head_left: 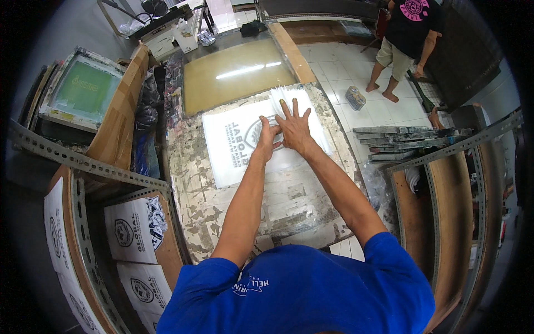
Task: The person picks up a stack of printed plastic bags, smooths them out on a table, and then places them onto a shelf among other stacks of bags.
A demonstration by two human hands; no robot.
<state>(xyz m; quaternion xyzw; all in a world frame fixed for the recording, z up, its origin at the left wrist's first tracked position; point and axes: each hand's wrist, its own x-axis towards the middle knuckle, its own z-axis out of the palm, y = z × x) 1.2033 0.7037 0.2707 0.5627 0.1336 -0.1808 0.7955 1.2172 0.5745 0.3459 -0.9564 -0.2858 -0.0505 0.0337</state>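
Observation:
White sheets (214, 139) with a grey-black crest and lettering lie on a worn, paint-flaked table (194, 206). Their right side forms a thicker stack, its far edge fanned and ruffled. Fingers spread wide, my right hand (295, 125) lies flat on that stack. My left hand (268, 139) rests on the print just left of it, thumb pointing away and fingers extended toward the right hand. Neither hand appears to grip anything. The palms hide part of the crest. Past the sheets lies a framed yellowish screen (233, 72) reflecting light.
On the left, frames including a green screen (80, 86) lean by a cardboard sheet (122, 100). Printed white sheets (130, 228) fill the rack below. At right, dark frames (400, 142) lie stacked beside a metal rack. Another person (409, 33) stands on the tiled floor near a can (355, 97).

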